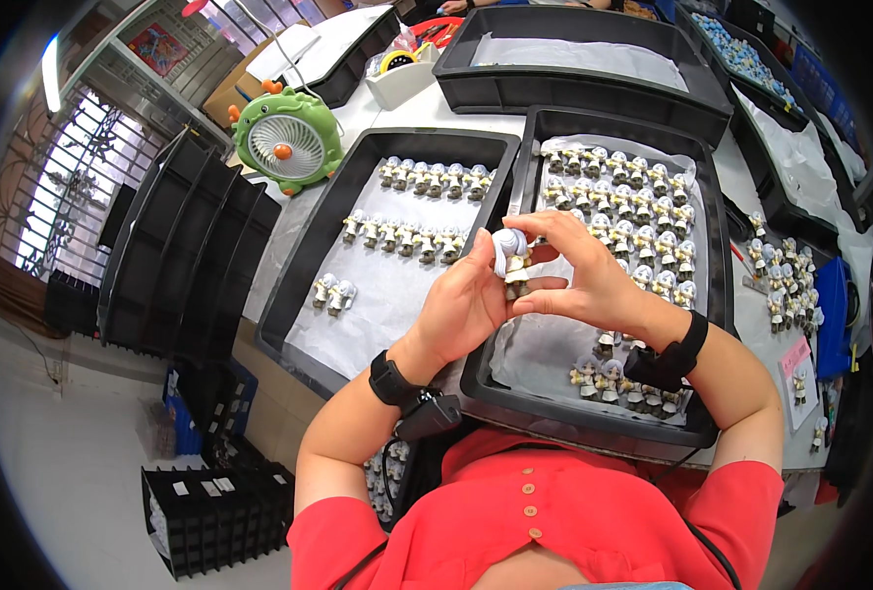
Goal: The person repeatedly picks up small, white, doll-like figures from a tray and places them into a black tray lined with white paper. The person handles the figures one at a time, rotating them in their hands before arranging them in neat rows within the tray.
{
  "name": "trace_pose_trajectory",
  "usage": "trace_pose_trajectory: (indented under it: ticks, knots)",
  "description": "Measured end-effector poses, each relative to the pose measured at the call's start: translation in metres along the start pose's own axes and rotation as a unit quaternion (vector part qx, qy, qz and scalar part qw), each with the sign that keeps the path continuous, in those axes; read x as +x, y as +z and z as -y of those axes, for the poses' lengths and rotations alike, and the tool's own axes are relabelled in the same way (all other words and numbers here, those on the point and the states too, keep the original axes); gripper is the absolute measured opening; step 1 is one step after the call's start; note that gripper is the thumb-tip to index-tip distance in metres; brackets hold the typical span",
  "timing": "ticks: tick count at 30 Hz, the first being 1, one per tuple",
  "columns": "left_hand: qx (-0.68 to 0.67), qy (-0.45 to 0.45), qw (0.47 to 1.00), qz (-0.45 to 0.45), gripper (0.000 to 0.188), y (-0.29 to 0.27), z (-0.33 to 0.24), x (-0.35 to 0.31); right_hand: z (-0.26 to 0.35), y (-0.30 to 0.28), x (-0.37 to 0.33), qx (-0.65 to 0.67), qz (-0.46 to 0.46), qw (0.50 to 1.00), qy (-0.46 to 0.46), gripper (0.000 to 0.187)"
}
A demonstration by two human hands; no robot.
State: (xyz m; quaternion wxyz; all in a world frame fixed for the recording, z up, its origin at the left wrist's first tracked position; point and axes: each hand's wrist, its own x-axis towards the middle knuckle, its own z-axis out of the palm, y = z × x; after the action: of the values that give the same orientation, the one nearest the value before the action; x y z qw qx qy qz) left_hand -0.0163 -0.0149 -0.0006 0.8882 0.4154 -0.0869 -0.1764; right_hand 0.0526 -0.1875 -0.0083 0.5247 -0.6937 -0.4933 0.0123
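A small white-haired figurine (pixel 512 258) in a white and gold outfit is held upright between my two hands. My left hand (pixel 463 300) is closed round its left side, thumb along the hair. The fingers of my right hand (pixel 586 275) pinch it at the head and near its feet. Beneath my hands the right black tray (pixel 594 421), lined with white paper, bears rows of similar figurines (pixel 643 236). In the left black tray (pixel 289 339), more figurines (pixel 397 236) lie in rows, two of them in the nearest row.
A green animal-shaped fan (pixel 287 140) stands beyond the left tray. Behind the trays is a large black tray (pixel 574 91), with a tape dispenser (pixel 402 79) beside it. Loose figurines (pixel 785 275) cluster at the right. Stacked black crates (pixel 186 236) rise at the left.
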Motion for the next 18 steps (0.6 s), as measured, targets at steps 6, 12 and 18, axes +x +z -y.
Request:
trace_pose_trajectory:
  ticks: [6,12,18]
  knots:
    - [-0.004,-0.008,1.0,-0.007,0.058,-0.002,0.0,0.0,0.006,-0.001,0.001,0.067,0.011,0.995,0.08,0.072]
    - [-0.034,-0.006,0.999,-0.007,0.056,-0.005,0.0,0.0,0.003,-0.003,0.002,0.055,0.006,0.997,0.061,0.072]
    - [-0.028,0.013,0.999,-0.014,0.048,-0.009,-0.001,-0.001,0.002,-0.002,0.001,-0.025,-0.03,0.999,-0.024,0.065]
